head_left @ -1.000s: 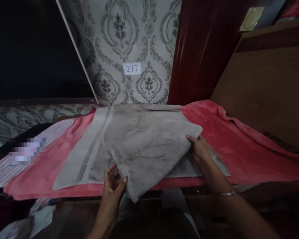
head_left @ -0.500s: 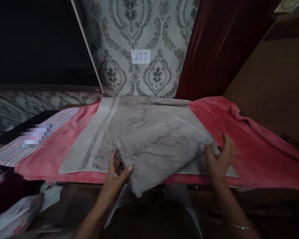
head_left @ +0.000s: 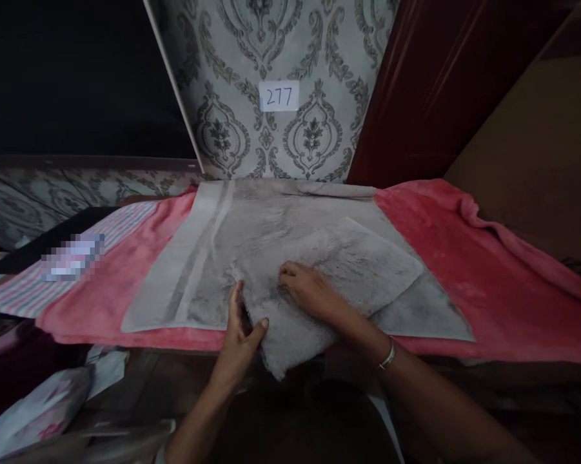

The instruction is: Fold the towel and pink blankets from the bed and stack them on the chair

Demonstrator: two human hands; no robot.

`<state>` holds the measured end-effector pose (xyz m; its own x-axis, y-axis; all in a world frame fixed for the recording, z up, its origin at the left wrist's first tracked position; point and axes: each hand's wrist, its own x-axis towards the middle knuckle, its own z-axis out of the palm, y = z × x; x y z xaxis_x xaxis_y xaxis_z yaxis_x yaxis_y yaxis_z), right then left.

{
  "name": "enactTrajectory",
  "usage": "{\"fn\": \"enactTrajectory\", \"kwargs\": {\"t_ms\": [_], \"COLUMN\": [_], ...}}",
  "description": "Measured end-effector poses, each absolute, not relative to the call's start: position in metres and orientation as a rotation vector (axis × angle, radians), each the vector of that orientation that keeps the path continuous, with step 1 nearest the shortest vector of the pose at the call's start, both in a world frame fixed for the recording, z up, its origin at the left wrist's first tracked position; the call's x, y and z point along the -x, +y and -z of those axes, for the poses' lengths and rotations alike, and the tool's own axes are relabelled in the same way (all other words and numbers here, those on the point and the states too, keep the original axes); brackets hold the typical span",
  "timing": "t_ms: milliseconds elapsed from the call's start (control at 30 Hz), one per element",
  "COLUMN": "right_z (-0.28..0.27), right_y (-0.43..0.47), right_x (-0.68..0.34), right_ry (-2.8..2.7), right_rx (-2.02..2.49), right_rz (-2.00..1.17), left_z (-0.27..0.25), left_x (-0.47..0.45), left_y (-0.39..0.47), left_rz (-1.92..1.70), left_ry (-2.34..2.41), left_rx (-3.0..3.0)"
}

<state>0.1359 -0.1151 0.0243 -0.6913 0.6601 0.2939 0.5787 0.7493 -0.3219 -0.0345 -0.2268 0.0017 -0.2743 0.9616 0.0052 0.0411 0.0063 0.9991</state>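
A grey plush towel (head_left: 358, 258) lies slantwise over a larger grey towel (head_left: 251, 206) with pale bands at its left; I cannot tell whether the two are one piece. My left hand (head_left: 244, 328) grips the upper towel's left edge, thumb on top and fingers along the side. The towel's near corner hangs past the front edge. On the upper towel's face rests my right hand (head_left: 312, 291), its fingers curled and pressed together against the pile. What those fingertips pinch, if anything, is hidden.
Beneath the towels spreads a red blanket (head_left: 425, 258). A striped cloth (head_left: 14, 293) with a blurred item on it lies left. A dark screen (head_left: 77, 77) stands behind, and a numbered card (head_left: 279, 96) is on the wall. A plastic bag (head_left: 43, 412) sits lower left.
My right hand has left the upper towel's right corner and moved left to its middle, fingers now closed. That corner lies flatter. My left hand keeps its hold on the left edge.
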Motion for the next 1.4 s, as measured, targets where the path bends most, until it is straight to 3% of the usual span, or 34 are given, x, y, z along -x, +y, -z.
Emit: {"fn": "enactTrajectory", "kwargs": {"t_ms": [267, 533, 700, 833, 1033, 1233, 1333, 1400], "right_z": [-0.017, -0.015, -0.020, -0.018, -0.013, -0.027, -0.038, -0.038], "right_y": [-0.112, -0.095, -0.092, -0.094, -0.081, -0.071, -0.100, -0.136], "right_x": [-0.144, -0.144, -0.135, -0.125, -0.112, -0.100, -0.121, -0.155], "right_ry": [-2.213, -1.481, -1.242, -1.175, -1.275, -1.617, -1.654, -1.681], "right_rx": [0.896, 0.962, 1.011, 0.938, 1.044, 1.408, 1.325, 1.160], "right_rz": [-0.573, -1.263, -1.238, -1.235, -1.356, -1.034, -1.177, -1.473], "left_z": [0.006, -0.029, -0.059, -0.041, -0.008, -0.013, -0.014, -0.014], "left_x": [0.034, 0.077, 0.054, 0.031, 0.034, 0.025, 0.021, 0.022], "left_y": [-0.228, -0.209, -0.132, -0.085, -0.086, -0.094, -0.095, -0.094], "left_rz": [-1.391, -1.175, -1.166, -0.925, -0.917, -0.673, -0.659, -0.743], "left_ry": [1.407, 1.805, 1.589, 1.464, 1.505, 1.722, 1.753, 1.697], "left_rx": [-1.094, -1.628, -2.013, -2.053, -2.120, -2.158, -2.144, -2.134]}}
